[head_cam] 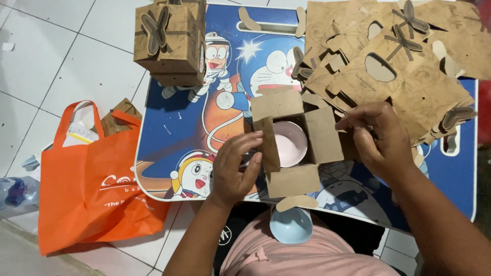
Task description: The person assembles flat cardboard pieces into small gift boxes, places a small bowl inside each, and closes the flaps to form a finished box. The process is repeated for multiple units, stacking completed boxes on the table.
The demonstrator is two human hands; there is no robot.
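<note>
Cardboard box (296, 148) open on worktop (169, 138), pink bowl (289, 143) inside. Left hand (232, 168) grip pinching left flap, right hand (378, 135) pinching right wall. Light, creasable; bowl fragile, so hold by walls.

Both forearms bare, no sleeves visible. Left hand (232, 171) and right hand (381, 135) ungloved, no rings or watch seen. Pink garment (307, 258) covers the torso; dark cloth beneath.
</note>
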